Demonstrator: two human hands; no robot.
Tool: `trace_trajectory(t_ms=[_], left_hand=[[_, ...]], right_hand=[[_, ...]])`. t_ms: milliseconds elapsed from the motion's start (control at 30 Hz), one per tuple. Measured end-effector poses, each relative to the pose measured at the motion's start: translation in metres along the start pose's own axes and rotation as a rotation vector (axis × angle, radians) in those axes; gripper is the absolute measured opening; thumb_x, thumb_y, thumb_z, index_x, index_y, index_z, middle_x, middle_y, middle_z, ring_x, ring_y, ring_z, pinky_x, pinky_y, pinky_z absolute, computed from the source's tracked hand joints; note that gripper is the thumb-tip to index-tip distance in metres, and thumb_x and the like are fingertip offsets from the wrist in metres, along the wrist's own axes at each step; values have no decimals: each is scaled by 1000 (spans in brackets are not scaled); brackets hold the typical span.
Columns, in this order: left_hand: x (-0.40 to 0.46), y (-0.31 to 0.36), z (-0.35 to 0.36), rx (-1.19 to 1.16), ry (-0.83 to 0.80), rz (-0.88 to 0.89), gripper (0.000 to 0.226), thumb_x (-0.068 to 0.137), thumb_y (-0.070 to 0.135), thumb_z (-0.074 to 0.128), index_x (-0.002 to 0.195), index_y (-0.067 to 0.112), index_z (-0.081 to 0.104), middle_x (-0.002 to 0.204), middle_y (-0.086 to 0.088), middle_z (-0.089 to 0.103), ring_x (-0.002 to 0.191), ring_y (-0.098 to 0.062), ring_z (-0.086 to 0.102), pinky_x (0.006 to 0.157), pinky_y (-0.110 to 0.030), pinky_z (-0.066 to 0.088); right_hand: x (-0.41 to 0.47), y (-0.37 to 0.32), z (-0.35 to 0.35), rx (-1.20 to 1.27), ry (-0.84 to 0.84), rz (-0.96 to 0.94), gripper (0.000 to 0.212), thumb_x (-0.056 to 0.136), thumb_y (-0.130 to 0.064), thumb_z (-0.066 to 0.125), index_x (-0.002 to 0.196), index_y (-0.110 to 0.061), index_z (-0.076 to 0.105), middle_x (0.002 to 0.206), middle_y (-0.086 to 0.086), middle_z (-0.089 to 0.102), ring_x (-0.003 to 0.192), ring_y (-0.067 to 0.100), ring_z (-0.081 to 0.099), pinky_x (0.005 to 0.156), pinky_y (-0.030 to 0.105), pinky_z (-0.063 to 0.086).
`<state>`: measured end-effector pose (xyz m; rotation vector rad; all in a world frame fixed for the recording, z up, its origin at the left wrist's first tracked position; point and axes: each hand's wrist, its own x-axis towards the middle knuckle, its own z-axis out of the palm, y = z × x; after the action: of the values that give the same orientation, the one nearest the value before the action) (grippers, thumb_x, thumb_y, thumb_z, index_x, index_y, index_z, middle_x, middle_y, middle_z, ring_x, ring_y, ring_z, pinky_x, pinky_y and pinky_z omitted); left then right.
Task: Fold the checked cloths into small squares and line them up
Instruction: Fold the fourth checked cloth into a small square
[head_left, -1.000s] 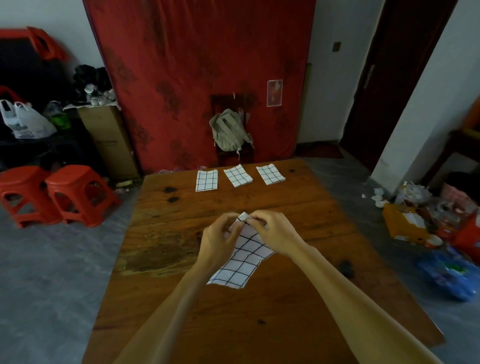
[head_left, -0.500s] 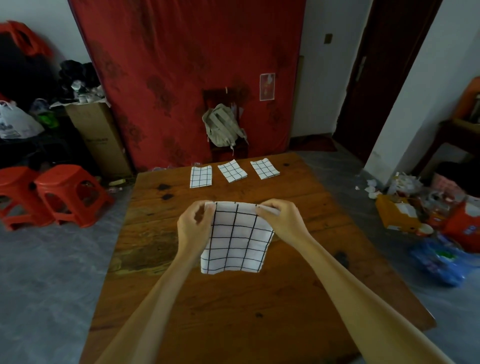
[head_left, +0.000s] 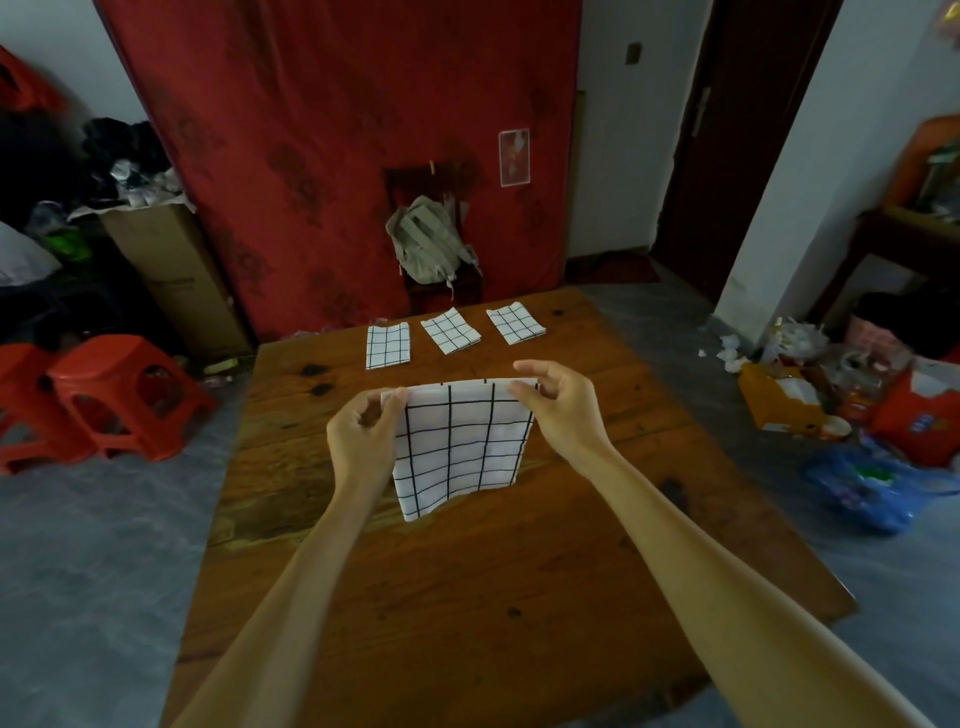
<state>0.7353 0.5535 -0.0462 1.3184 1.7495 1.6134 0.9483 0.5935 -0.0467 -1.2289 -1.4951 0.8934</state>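
Cloth in hand: you hold a white checked cloth (head_left: 460, 447) with thin black grid lines above the middle of the table (head_left: 467, 597). It hangs as a soft, roughly square sheet; its top edge is stretched straight and its lower edge curls and sags toward the near-left.
Left hand: your left hand (head_left: 363, 441) pinches the cloth's top-left corner, fingers curled round the edge. The fingertips are hidden behind the fabric.
Right hand: your right hand (head_left: 563, 410) pinches the top-right corner between thumb and forefinger; the remaining fingers are loosely bent above it.
Folded cloths: three small folded squares lie in a row along the table's far edge, well apart from your hands. The left square (head_left: 387, 346) sits straight; the middle square (head_left: 450, 330) and the right square (head_left: 516, 323) lie turned at a slant. All show the same black grid on white.
Table: dark, worn wooden planks with black knots and stains; the near edge is cut off by the frame.
Surroundings: two red plastic stools (head_left: 124, 395) stand on the grey floor off the table's left edge. A pale backpack (head_left: 428, 244) rests on a dark chair beyond the far edge, before a red patterned hanging.
Unclear: the clutter on the floor off the right edge is too blurred to identify.
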Motion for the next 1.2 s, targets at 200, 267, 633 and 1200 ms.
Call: trace_trajectory(t_ms=[200,267,633,1200], left_hand=[[-3,-5,0,-36,-15,-17,16,91,30,61,88,17,71,84,6,69,82,-10,64,71,-26,52],[-4,-6,-1,-40,-18,-11,14,91,30,61,87,21,71,84,8,70,82,-9,64,71,-27,53],[-8,-2,-1,-59,-50,-3,11,92,24,60,91,24,71,87,10,70,83,-2,65,74,-22,53],[-9,3,17,-86,-111,24,12,88,20,65,98,22,72,93,12,71,86,9,63,74,-7,49]], right_hand=[[-2,1,0,3,17,-31,22,90,-24,66,112,-22,64,106,-8,69,94,1,65,81,15,52],[-2,1,0,7,20,-32,21,90,-23,66,111,-22,65,104,-9,69,92,1,66,80,15,52],[-3,3,-5,67,32,3,18,90,-19,66,109,-21,67,101,-13,68,93,-7,64,81,10,50],[-4,6,2,-442,-31,-273,41,95,-27,58,135,-25,52,144,-6,48,137,9,35,115,35,21]])
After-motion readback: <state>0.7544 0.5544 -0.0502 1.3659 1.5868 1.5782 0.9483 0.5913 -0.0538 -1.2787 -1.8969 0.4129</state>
